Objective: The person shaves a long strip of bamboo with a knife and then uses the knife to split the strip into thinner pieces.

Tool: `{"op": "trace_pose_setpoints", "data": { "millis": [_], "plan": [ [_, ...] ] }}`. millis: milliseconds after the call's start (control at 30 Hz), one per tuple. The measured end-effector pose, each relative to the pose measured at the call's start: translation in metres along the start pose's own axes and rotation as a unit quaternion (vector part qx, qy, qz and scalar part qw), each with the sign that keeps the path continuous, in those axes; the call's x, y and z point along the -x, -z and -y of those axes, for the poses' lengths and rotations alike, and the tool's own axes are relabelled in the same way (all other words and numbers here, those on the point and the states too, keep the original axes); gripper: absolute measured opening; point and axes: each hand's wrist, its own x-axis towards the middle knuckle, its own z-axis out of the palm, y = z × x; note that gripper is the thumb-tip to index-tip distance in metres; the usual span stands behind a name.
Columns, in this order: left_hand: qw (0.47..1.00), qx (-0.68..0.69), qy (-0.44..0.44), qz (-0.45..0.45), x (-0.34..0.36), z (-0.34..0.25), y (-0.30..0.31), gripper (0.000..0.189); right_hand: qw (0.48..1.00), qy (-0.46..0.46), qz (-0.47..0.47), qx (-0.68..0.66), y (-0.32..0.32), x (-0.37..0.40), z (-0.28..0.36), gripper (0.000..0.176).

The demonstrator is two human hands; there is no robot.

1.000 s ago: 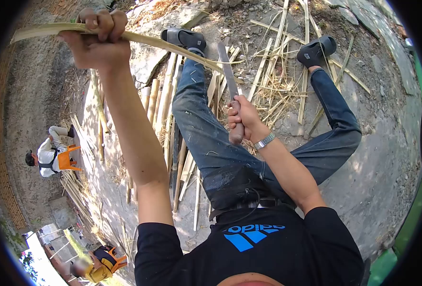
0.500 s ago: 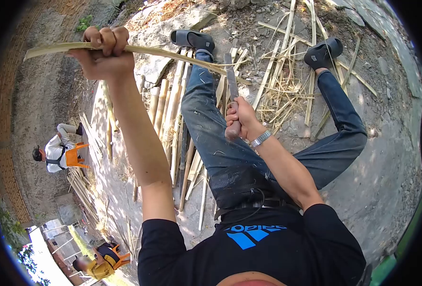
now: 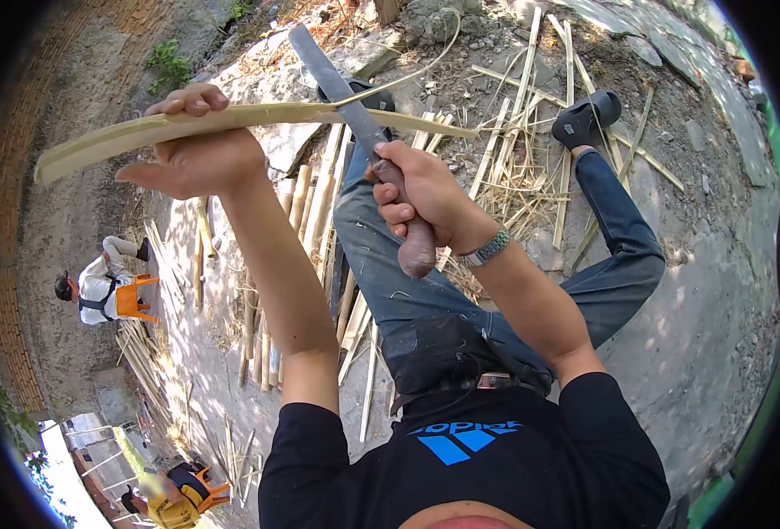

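Note:
My left hand (image 3: 192, 145) is raised at the left, its fingers curled over a pale bamboo strip (image 3: 258, 117) and its thumb stretched out below. The strip runs across my view, wide at its left end and tapering to the right. In front of my body, my right hand (image 3: 421, 194) is closed round the wooden handle of a long knife (image 3: 333, 84). The blade points up and left and crosses the strip. From that crossing a thin sliver (image 3: 443, 53) curls up and to the right. A metal watch sits on my right wrist.
Bamboo poles (image 3: 306, 203) lie beside my left leg. Split strips (image 3: 522, 115) and shavings (image 3: 527, 194) litter the ground between my feet. Two people, one in a white top (image 3: 99, 286) and one in yellow (image 3: 174, 507), sit on orange chairs at the left.
The knife has moved up and left along the strip, away from its right end, and a sliver now curls off it. My left hand has lowered slightly and its thumb has straightened.

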Motion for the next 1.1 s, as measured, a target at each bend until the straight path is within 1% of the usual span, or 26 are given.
{"op": "trace_pose_setpoints", "data": {
  "millis": [33, 67, 100, 167, 200, 267, 300, 333, 400, 433, 500, 533, 567, 633, 700, 767, 800, 833, 867, 900, 933, 967, 1000, 1033, 1067, 1100],
  "plan": [
    [0.999, 0.028, -0.026, -0.012, -0.007, -0.01, 0.003, 0.094, 0.999, 0.03, 0.017, 0.04, -0.007, 0.005, 0.011, 0.031],
    [0.99, 0.092, -0.007, 0.107, -0.02, -0.024, 0.025, 0.098, 0.996, 0.06, 0.01, 0.067, -0.018, 0.01, 0.022, 0.036],
    [0.989, 0.095, -0.015, 0.11, -0.019, -0.032, 0.023, 0.098, 0.989, 0.097, 0.002, 0.113, -0.025, 0.011, 0.034, 0.037],
    [0.995, 0.083, 0.027, 0.038, -0.019, -0.049, 0.018, 0.103, 0.961, 0.188, 0.015, 0.202, -0.029, 0.011, 0.059, 0.037],
    [0.981, 0.157, 0.091, 0.07, -0.02, -0.05, 0.04, 0.105, 0.94, 0.221, -0.001, 0.26, -0.029, 0.014, 0.073, 0.038],
    [0.979, 0.063, 0.191, -0.016, 0.0, -0.047, 0.038, 0.104, 0.903, 0.268, 0.014, 0.336, -0.016, 0.016, 0.102, 0.035],
    [0.948, 0.136, 0.286, 0.019, 0.008, -0.042, 0.074, 0.103, 0.882, 0.289, 0.014, 0.371, -0.008, 0.016, 0.113, 0.035],
    [0.92, 0.148, 0.363, 0.028, 0.02, -0.038, 0.094, 0.103, 0.879, 0.295, 0.014, 0.374, 0.0, 0.022, 0.121, 0.035],
    [0.891, 0.057, 0.441, 0.09, 0.043, -0.036, 0.112, 0.103, 0.781, 0.342, -0.04, 0.522, 0.014, 0.033, 0.136, 0.036],
    [0.876, 0.047, 0.469, 0.1, 0.049, -0.035, 0.119, 0.101, 0.778, 0.346, -0.047, 0.522, 0.022, 0.037, 0.14, 0.036],
    [0.856, 0.007, 0.497, 0.139, 0.046, -0.033, 0.14, 0.099, 0.591, 0.475, -0.085, 0.647, 0.042, 0.045, 0.142, 0.036],
    [0.859, -0.042, 0.497, 0.117, 0.041, -0.036, 0.143, 0.094, 0.563, 0.475, -0.089, 0.67, 0.051, 0.049, 0.145, 0.03],
    [0.861, -0.109, 0.48, 0.125, 0.031, -0.038, 0.146, 0.086, 0.56, 0.472, -0.095, 0.674, 0.059, 0.053, 0.148, 0.03],
    [0.876, -0.261, 0.396, 0.088, 0.008, -0.039, 0.139, 0.078, 0.46, 0.404, -0.177, 0.771, 0.073, 0.061, 0.155, 0.023],
    [0.872, -0.401, 0.263, 0.098, -0.014, -0.034, 0.114, 0.072, 0.454, 0.422, -0.18, 0.764, 0.083, 0.065, 0.16, 0.02],
    [0.906, -0.366, 0.184, 0.108, -0.022, -0.023, 0.059, 0.06, 0.444, 0.355, -0.217, 0.794, 0.1, 0.063, 0.157, 0.023],
    [0.905, -0.374, 0.151, 0.132, -0.017, -0.01, 0.029, 0.055, 0.447, 0.37, -0.204, 0.788, 0.121, 0.053, 0.152, 0.026],
    [0.895, -0.384, 0.135, 0.181, -0.005, 0.001, -0.005, 0.057, 0.451, 0.354, -0.205, 0.793, 0.14, 0.047, 0.144, 0.026],
    [0.902, -0.352, 0.129, 0.216, 0.01, 0.022, -0.029, 0.053, 0.47, 0.319, -0.201, 0.798, 0.159, 0.043, 0.133, 0.026],
    [0.893, -0.359, 0.123, 0.241, 0.032, 0.038, -0.056, 0.052, 0.488, 0.287, -0.196, 0.8, 0.174, 0.042, 0.12, 0.027],
    [0.882, -0.372, 0.143, 0.25, 0.052, 0.051, -0.081, 0.061, 0.508, 0.293, -0.211, 0.782, 0.187, 0.043, 0.104, 0.028],
    [0.876, -0.377, 0.124, 0.272, 0.073, 0.079, -0.084, 0.062, 0.517, 0.284, -0.211, 0.78, 0.202, 0.045, 0.086, 0.028],
    [0.885, -0.362, 0.12, 0.265, 0.093, 0.098, -0.088, 0.057, 0.523, 0.278, -0.247, 0.767, 0.218, 0.05, 0.072, 0.029],
    [0.894, -0.343, 0.148, 0.247, 0.113, 0.121, -0.084, 0.048, 0.53, 0.274, -0.283, 0.751, 0.231, 0.055, 0.061, 0.029],
    [0.904, -0.316, 0.172, 0.229, 0.135, 0.141, -0.08, 0.04, 0.577, 0.263, -0.304, 0.711, 0.236, 0.068, 0.052, 0.027],
    [0.905, -0.296, 0.222, 0.21, 0.158, 0.157, -0.075, 0.035, 0.583, 0.257, -0.307, 0.707, 0.241, 0.082, 0.047, 0.027]
  ]
}}
